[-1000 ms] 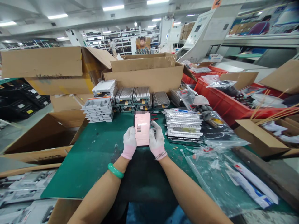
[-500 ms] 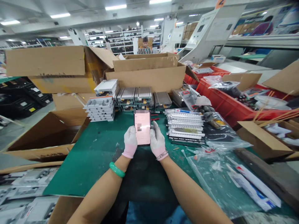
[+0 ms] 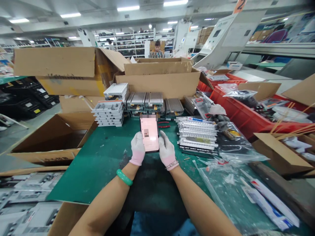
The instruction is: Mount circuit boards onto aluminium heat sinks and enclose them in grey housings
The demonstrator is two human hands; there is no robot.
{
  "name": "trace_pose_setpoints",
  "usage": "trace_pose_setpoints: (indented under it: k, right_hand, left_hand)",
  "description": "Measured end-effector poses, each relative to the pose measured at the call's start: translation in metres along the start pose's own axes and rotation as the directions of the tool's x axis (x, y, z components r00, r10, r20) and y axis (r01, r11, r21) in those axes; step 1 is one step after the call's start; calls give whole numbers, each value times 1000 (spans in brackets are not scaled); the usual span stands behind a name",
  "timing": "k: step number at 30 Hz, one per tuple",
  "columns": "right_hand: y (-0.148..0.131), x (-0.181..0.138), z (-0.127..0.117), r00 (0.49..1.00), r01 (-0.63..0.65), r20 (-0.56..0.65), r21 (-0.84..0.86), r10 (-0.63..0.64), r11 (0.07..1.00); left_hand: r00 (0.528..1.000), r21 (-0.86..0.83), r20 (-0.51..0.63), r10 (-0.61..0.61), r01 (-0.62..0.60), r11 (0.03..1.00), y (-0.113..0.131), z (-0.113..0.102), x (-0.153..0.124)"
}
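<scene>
A phone point(image 3: 149, 133) with a lit pink-white screen is upright above the green table mat point(image 3: 98, 170). My left hand point(image 3: 137, 148), in a white glove, wraps its left lower edge. My right hand point(image 3: 167, 150), gloved too, wraps the right lower edge. A green bangle sits on my left wrist and a thin bracelet on my right one. Both hands are closed on the phone.
A stack of white trays point(image 3: 108, 113) stands at the left, a second stack point(image 3: 197, 135) at the right. Ribbed metal parts point(image 3: 147, 101) line the back before open cardboard boxes point(image 3: 157, 77). Red bins point(image 3: 241, 108) and clear plastic bags point(image 3: 228, 183) fill the right side.
The view has shifted slightly; the phone and both hands keep the same grip, with my right thumb moved off the screen's edge to the side.
</scene>
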State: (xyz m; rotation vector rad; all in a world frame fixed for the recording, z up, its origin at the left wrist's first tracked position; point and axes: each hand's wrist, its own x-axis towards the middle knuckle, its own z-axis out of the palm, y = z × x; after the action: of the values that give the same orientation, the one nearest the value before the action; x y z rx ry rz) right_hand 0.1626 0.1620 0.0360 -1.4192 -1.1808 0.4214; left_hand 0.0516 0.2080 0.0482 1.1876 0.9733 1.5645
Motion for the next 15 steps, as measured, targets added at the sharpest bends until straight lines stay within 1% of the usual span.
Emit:
trace_pose_setpoints:
  k: [6,11,15]
  right_hand:
    - [0,0,-1,999,-8,42,-11,8,1000]
    - [-2,-3,-3,993,-42,108,36,38,998]
    - [-1,-4,-2,995,-49,93,74,42,996]
  left_hand:
    - [1000,-7,-14,9,-9,1000,1,0,0]
    - [1000,-10,-29,5,-5,1000,0,-1,3]
    - [999,-6,-38,-1,0,1000,-1,-1,3]
